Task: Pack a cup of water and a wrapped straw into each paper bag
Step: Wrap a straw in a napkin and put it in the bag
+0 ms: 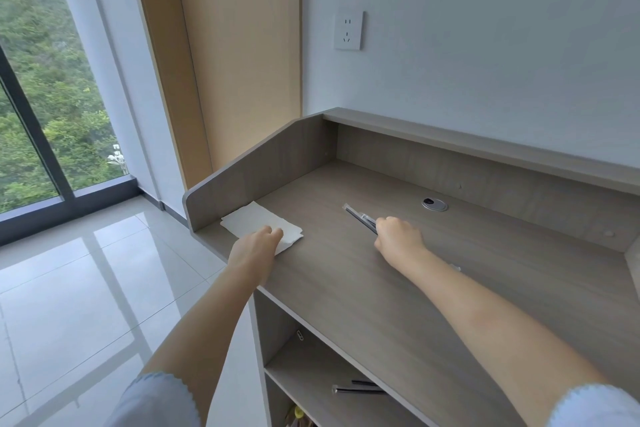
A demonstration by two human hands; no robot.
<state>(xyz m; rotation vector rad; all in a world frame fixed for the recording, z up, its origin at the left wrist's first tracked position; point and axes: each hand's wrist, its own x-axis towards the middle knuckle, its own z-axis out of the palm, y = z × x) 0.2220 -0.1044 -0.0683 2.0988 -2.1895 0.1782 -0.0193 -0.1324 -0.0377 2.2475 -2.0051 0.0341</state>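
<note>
Already the right hand (398,236) was curled round the wrapped straws (358,217), whose long axis ran toward ten o'clock on the desk (381,288); the left hand (258,246) gripped flat white paper bags (256,222) at nine o'clock, no cup visible

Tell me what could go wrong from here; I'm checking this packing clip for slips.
The flat white paper bags lie near the desk's left edge under the left hand; a pull could slide them off. The right hand grips the wrapped straws at one end, so some could slip out.
</note>
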